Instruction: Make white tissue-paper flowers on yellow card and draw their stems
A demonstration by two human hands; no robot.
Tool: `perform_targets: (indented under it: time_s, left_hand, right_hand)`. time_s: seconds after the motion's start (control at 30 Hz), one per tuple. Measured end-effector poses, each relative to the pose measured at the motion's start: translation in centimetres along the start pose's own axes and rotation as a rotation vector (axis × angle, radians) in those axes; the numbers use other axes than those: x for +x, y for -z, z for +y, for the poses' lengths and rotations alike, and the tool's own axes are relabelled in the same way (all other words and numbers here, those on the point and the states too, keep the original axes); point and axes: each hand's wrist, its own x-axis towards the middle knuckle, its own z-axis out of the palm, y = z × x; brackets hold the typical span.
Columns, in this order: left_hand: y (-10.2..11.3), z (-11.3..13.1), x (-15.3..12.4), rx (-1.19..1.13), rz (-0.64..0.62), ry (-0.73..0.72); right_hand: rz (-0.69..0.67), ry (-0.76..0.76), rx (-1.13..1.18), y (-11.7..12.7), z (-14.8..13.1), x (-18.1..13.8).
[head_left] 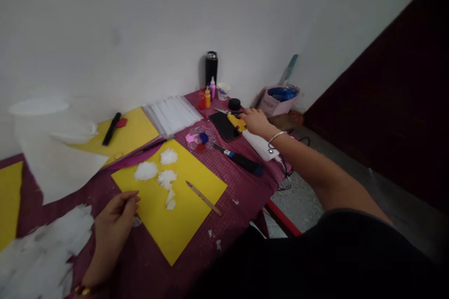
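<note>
Ragged white tufts [145,171]; yellow sheet [175,231]

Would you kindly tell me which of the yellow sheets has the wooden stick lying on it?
The front sheet, nearest the left hand; the wooden stick overhangs one edge. The back sheet and far-left sheet show none.

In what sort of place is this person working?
Probably an indoor craft table: it holds a yellow sheet, small paint bottles and a palette with pink, blue and red paint.
</note>
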Motion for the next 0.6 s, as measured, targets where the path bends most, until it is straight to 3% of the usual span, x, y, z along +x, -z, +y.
perform_targets:
  time_s: [0.2, 0.33, 0.47, 0.6]
  left_hand:
    - [-0.7, -0.2, -0.1, 0.055, -0.002, -0.123]
    - [-0.9, 0.1, 0.1, 0.083, -0.007, -0.125]
    - [-0.9, 0.0, 0.2, 0.111, -0.038, -0.152]
    - [-0.9, -0.5, 0.2, 0.133, -0.043, -0.209]
  right_hand:
    - [-0.083, 0.109, -0.155, -1.7, 1.0, 3.1]
    - [-0.085, 0.159, -0.224, -2.1, 1.1, 3.8]
    - [-0.068, 0.196, -0.206, -1.0, 1.2, 3.5]
    - [0.021, 0.143, -0.197, 1.8, 2.6, 3.0]
